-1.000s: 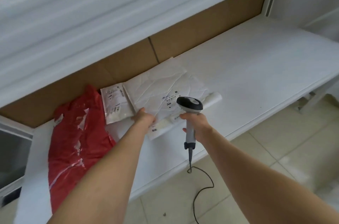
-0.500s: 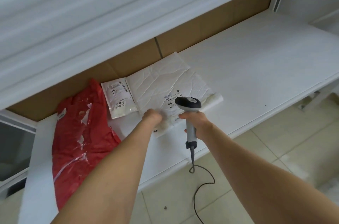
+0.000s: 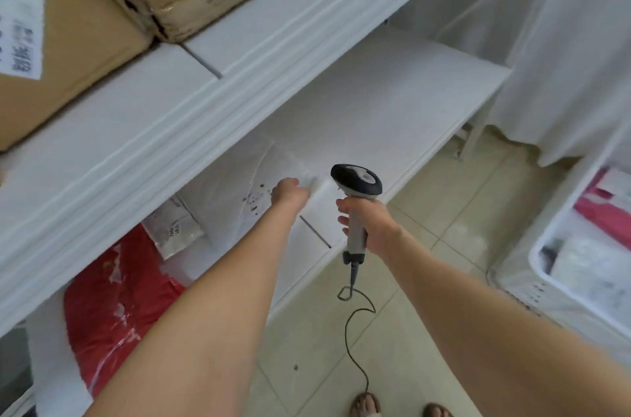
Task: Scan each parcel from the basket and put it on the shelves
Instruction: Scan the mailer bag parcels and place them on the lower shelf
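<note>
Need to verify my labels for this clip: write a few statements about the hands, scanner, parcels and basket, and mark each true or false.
1. The right hand grips a corded barcode scanner. True.
2. The red parcel lies on the upper shelf. False: it lies on the lower shelf, at its left end.
3. The left hand is on the large white parcel on the lower shelf. True.
4. The white basket is empty. False: it holds basket parcels, red and white ones.
5. Cardboard boxes sit on the upper shelf. True.
</note>
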`<state>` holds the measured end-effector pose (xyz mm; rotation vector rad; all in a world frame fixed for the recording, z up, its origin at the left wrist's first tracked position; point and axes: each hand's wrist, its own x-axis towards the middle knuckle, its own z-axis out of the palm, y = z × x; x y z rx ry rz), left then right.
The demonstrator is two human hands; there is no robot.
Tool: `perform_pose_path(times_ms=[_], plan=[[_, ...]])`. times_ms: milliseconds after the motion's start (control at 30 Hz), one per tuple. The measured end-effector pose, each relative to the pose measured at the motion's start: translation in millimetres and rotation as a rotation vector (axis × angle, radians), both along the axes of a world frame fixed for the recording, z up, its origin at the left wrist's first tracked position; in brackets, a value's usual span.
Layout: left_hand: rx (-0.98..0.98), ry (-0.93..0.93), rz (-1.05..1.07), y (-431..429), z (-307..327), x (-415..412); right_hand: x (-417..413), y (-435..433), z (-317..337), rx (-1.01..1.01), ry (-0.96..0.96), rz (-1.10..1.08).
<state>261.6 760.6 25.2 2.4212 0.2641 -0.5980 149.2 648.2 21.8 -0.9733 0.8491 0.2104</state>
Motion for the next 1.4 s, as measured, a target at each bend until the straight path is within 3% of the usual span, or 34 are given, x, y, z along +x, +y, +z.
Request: perform_pose_path(times_ms=[467,733,1100,1400], plan=[[-0.168,-0.081,-0.529,-295,68,-159,-216,-226,70,0.002,-0.005,-0.656],[-0.157,0.056,-0.754,-421,60,-269,-344,-327,54,0.151,0.03,-0.92],[-0.066,0.225,-0.927,-540,-10,-317,-381,-422,-16,0.2,0.165,-1.02],[0.136,0.253,-1.114,-619,-148,-328,-387,-496,-142,0.208,0.254,-1.082]])
